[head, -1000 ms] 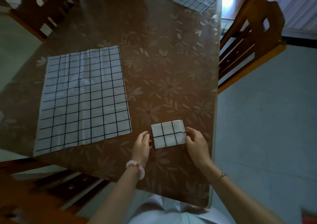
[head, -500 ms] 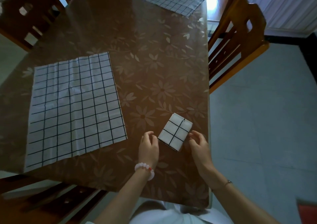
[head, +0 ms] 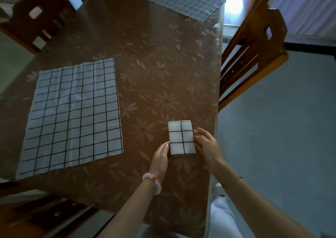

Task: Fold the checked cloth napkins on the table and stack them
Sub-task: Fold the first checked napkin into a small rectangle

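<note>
A small folded checked napkin (head: 181, 138) lies near the table's right front edge, its long side pointing away from me. My left hand (head: 161, 155) touches its lower left corner with straight fingertips. My right hand (head: 206, 144) rests flat-fingered against its right edge. A large unfolded checked napkin (head: 72, 114) lies spread flat on the left of the table. Another unfolded checked napkin (head: 187, 0) lies at the far end.
The brown table (head: 156, 64) has a glossy flower-patterned cover. A wooden chair (head: 252, 50) stands at the right side, another chair (head: 40, 17) at the far left, and a chair seat (head: 41, 214) at the near left. Tiled floor lies to the right.
The folded napkin has been turned from lying sideways, through a tilt, to pointing away from me. Both hands stayed at its sides and turned with it.
</note>
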### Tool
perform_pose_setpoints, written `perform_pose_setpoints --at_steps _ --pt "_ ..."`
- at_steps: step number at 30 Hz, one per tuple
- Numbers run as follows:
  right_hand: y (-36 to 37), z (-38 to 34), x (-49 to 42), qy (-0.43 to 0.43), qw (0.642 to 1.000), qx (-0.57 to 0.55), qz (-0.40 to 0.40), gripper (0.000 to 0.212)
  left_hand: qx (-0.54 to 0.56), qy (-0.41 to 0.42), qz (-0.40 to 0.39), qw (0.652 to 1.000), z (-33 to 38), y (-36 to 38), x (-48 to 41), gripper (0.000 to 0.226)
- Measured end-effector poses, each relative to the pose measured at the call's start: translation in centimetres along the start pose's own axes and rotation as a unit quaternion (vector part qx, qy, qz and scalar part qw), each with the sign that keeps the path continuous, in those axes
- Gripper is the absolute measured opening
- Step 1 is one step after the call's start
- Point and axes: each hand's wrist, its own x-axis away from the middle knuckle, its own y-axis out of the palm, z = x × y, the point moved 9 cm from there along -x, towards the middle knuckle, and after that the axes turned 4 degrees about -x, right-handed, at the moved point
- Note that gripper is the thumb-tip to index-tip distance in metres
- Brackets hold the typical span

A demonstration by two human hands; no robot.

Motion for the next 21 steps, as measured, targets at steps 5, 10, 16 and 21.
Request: perform_pose_setpoints --at_steps 5,10,16,21 --pt "-1.7 -2.2 -4.0 0.012 0.992 0.105 -0.07 0.031 0.069 -0.023 0.089 0.993 0.4 2.7 0.1 0.031" --pt "-2.1 -4.1 -7.2 -0.028 0.955 0.254 -0.151 0.026 0.18 -0.041 0.152 0.971 1.8 6.5 1.6 0.038" --pt "-1.5 -7.7 -9.4 -0.09 0.912 0.359 -0.18 0.025 0.245 -0.048 0.188 0.95 4.3 9.0 1.9 0.043" --pt "1.1 -11.2 -13.2 -0.121 0.884 0.413 -0.182 0.022 0.25 -0.036 0.265 0.931 3.9 7.3 1.6 0.033"
